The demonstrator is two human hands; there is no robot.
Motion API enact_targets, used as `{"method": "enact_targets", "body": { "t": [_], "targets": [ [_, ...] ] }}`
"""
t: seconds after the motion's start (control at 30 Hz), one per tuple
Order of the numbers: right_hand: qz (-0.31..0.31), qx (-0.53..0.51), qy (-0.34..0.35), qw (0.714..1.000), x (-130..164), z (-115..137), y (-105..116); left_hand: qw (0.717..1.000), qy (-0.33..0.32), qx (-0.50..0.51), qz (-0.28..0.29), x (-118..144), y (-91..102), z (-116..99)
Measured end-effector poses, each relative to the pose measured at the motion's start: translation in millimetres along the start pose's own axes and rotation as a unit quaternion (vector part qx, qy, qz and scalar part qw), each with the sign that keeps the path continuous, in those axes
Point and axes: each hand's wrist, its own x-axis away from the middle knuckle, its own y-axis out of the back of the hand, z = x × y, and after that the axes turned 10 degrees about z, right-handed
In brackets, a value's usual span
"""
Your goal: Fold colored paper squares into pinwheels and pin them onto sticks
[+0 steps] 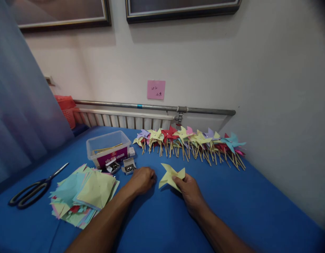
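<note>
- Right hand [188,188] is pinched on a folded yellow paper pinwheel head [171,175], fingers clamped along its lower right edge. The paper sits just above the blue tabletop [257,203], roughly front and center, no stick on it.
- Left hand [142,179] rests knuckles-up on the tabletop just left of that yellow paper, fingers curled together. Can't really tell if there's something tiny inside the curl or not.
- Right behind the left hand there's a small open box of pins [129,166] and another little open box [113,166] next to it, both full of shiny metal bits.
- Behind those is a clear plastic tub [108,147] with wooden sticks and a purple-red package inside.
- Off to the left lies a messy stack of cut paper squares [83,195], mostly yellow-green, light blue and pink.
- Further left, black-handled scissors [33,188] lie flat, blades closed and pointing toward the tub.
- Along the wall there's a long row of finished pinwheels [190,142] on sticks: yellow, red, purple, pink, teal, all overlapping.
- A pink sticky note [156,89] is stuck on the wall above a grey pipe [152,106].
</note>
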Motion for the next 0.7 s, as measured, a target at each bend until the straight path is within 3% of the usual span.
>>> {"method": "enact_targets", "body": {
  "t": [0.33, 0.57, 0.7],
  "targets": [
    [0.006, -0.015, -0.002, 1.000, 2.5, 3.5, -2.0, 0.989, -0.006, -0.146, 0.013, 1.6, -0.4, 1.6],
    [0.004, 0.000, 0.007, 1.000, 0.4, 0.5, 0.3, 0.991, 0.016, -0.131, 0.012, 0.4, -3.0, 6.7],
    [-0.013, 0.011, 0.003, 1.000, 2.2, 4.5, -0.5, 0.997, 0.005, -0.073, -0.027, 4.9, 6.1, 6.8]
  ]
}}
